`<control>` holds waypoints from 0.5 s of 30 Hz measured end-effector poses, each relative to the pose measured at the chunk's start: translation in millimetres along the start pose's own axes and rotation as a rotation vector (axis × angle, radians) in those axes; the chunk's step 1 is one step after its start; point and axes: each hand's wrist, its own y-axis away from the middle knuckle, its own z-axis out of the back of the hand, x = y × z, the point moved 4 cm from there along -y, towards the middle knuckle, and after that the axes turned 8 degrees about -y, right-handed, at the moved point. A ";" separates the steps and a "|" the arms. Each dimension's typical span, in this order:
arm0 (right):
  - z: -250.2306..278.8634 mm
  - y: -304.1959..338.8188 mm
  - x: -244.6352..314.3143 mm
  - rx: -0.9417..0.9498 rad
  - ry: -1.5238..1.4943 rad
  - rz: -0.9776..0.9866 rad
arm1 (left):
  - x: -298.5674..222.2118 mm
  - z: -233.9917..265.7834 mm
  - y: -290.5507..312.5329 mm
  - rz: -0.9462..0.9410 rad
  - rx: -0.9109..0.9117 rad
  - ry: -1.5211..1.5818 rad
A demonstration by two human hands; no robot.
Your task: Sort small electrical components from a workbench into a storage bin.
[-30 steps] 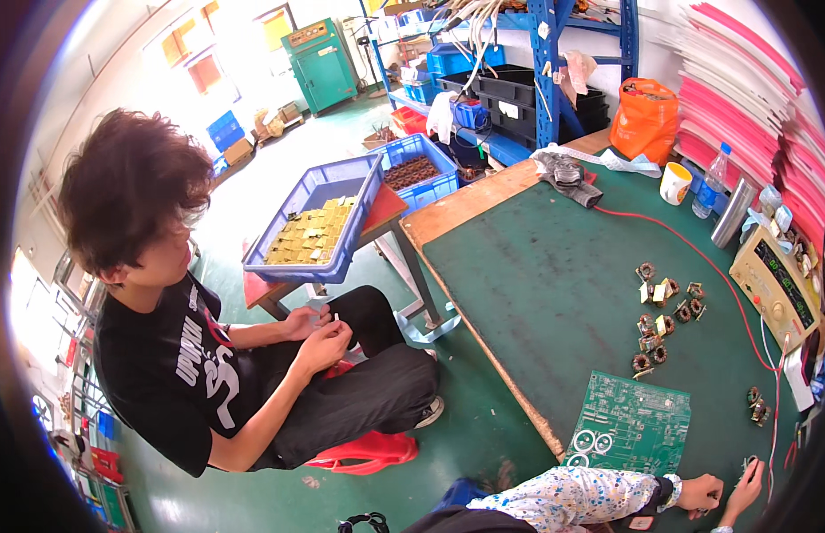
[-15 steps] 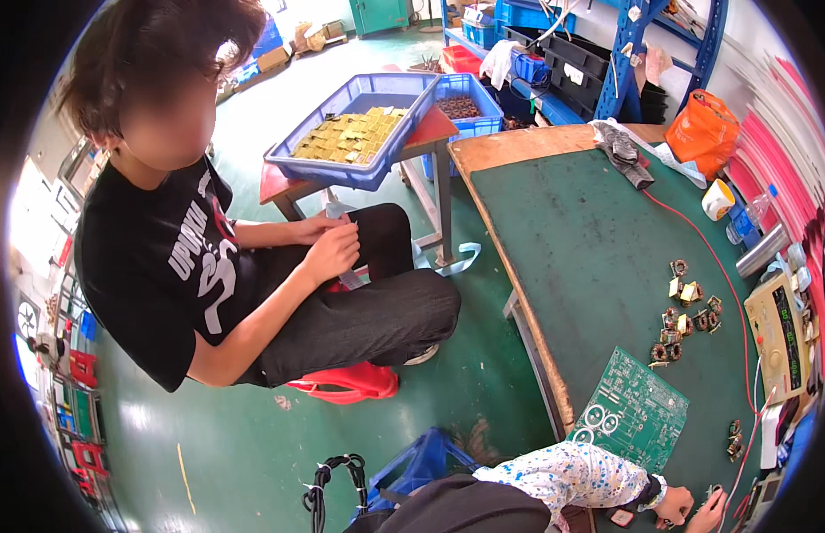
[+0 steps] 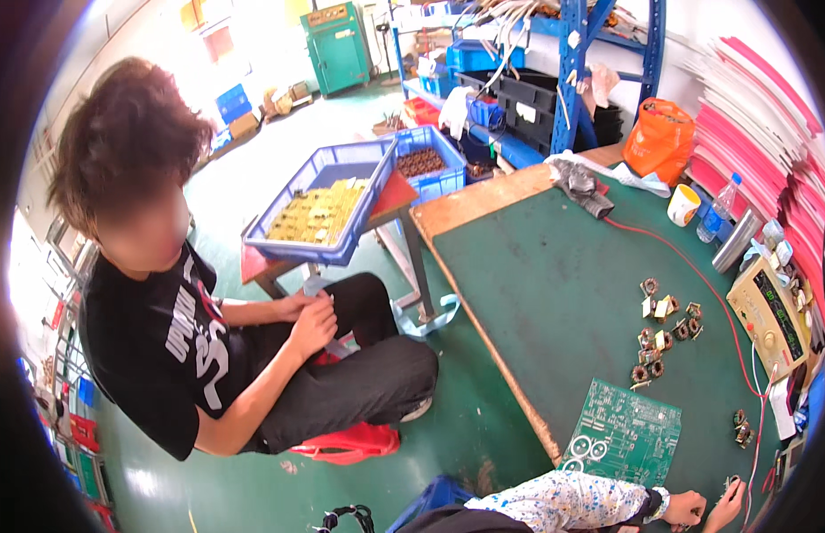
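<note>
At the lower right, my left hand [image 3: 683, 509] extends from a white sleeve with blue speckles. Its fingers are closed around something small and dark that I cannot make out. Just beside it, my right hand [image 3: 725, 507] is pinched on a small thin item, too small to name. The lower parts of both hands are cut off by the frame edge. A green circuit board [image 3: 627, 433] with white ring outlines lies flat on the table beyond my left forearm. Two or three copper-wound coils [image 3: 742, 428] sit close beyond my right hand.
More wound coils [image 3: 658, 334] lie scattered on the green tabletop [image 3: 537, 266]. A beige bench instrument [image 3: 768, 317], a red cable [image 3: 674, 240], a bottle [image 3: 718, 210] and a yellow-white mug [image 3: 683, 205] line the right side. Left, a co-worker sits beside a blue crate [image 3: 317, 255] of yellow pieces.
The view has tilted up, so the table, crate and co-worker appear lower and further left. My hands stay close together at the lower right, with the fingers still closed.
</note>
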 end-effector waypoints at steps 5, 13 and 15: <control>1.5 5.2 -4.8 0.033 -0.010 -0.044 | -12.1 1.8 18.0 0.061 0.082 -0.092; 4.8 3.7 14.4 0.071 -0.028 -0.080 | -21.7 9.1 24.3 0.087 0.083 -0.109; 3.6 1.2 14.6 0.070 -0.033 -0.090 | -21.8 12.7 22.0 0.115 0.088 -0.111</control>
